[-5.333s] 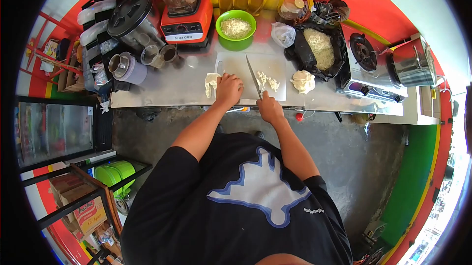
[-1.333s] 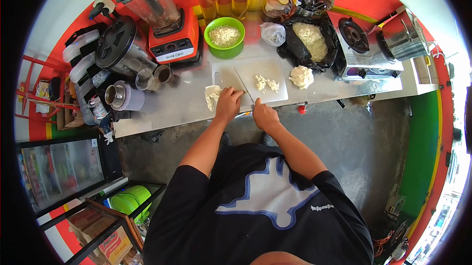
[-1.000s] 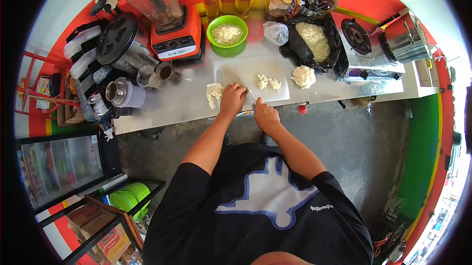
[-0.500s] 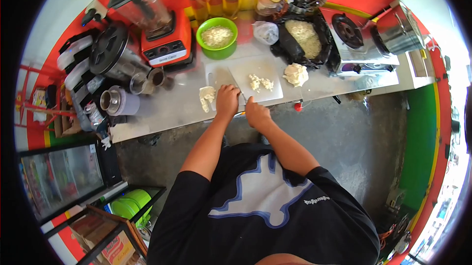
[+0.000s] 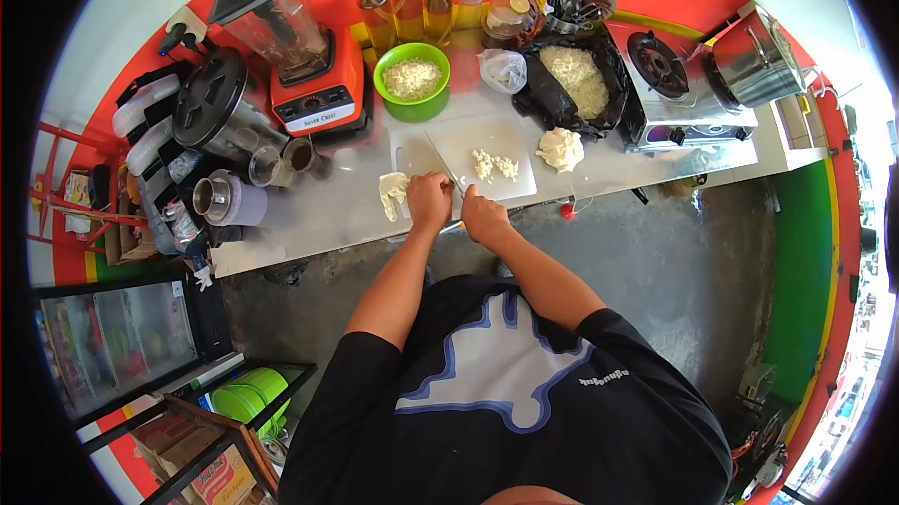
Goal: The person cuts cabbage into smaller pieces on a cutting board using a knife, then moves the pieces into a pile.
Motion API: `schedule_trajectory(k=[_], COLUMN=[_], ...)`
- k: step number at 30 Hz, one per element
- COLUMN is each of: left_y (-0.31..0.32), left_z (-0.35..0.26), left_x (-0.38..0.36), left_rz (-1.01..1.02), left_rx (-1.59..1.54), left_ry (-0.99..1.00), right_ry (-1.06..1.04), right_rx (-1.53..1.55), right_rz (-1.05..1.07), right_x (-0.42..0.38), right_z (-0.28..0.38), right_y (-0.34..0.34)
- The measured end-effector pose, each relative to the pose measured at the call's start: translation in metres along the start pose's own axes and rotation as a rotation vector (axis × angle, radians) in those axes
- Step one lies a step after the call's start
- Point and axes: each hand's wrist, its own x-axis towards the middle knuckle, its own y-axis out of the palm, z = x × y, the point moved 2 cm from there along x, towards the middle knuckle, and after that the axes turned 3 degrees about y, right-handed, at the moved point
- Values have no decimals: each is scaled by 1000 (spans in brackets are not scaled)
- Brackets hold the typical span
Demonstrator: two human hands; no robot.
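Note:
My right hand point(image 5: 486, 216) is closed round the handle of a knife point(image 5: 452, 170), whose blade slants up and left over the white cutting board point(image 5: 409, 151). Just left of the blade, my left hand point(image 5: 431, 199) rests on the board with its fingers curled down. Whatever lies beneath those fingers is hidden. Small chopped pale pieces point(image 5: 493, 165) lie on the board to the right of the knife. A flat pale piece of food point(image 5: 392, 194) sits at the board's left edge, and a larger pale lump point(image 5: 561, 150) rests on the steel counter to the right.
Behind the board stands a green bowl point(image 5: 413, 108) of pale shreds, with a red blender point(image 5: 316, 93) to its left. A black bag point(image 5: 545, 97) of similar shreds sits beside a gas stove point(image 5: 694, 122). Pump bottles point(image 5: 407, 13) line the wall. The steel counter point(image 5: 323, 215) ends just before my body.
The whole view has shifted slightly. Both hands stay at the board, the right still on the knife, and the chopped pieces look much the same.

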Motion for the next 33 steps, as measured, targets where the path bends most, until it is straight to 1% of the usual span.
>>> schedule_trajectory(k=[1,2,4,8,9,11,15,20,22,28,33], left_y=[-1,-2,-6,-11,-11,-13,-8,-4,-6,-4,-1], left_z=[1,3,0,-4,-5,-6,-4,0,-2,-4,-2], left_x=[3,5,8,8,7,8,7,7,6,0,0], left_rz=[22,87,83,77,79,26,26,-3,-12,-14,-1], left_rx=[-7,-1,-5,-73,-74,-131,-143,-59,-57,-15,-31], left_ry=[-28,-89,-108,-147,-152,-138,-110,-26,-28,-49,-60], right_ry=[-7,-11,-3,-1,-27,-56,-13,-14,-44,26,2], right_rx=[-6,2,-36,-13,-40,-66,-9,0,-28,2,-11], right_rz=[12,8,26,26,3,-21,1,16,-16,23,36], right_x=[1,-1,-6,-1,2,4,-3,2,4,-7,2], right_z=[2,4,3,3,3,4,3,5,5,2,5], right_y=[-3,-4,-2,0,0,0,4,-1,-1,2,-8])
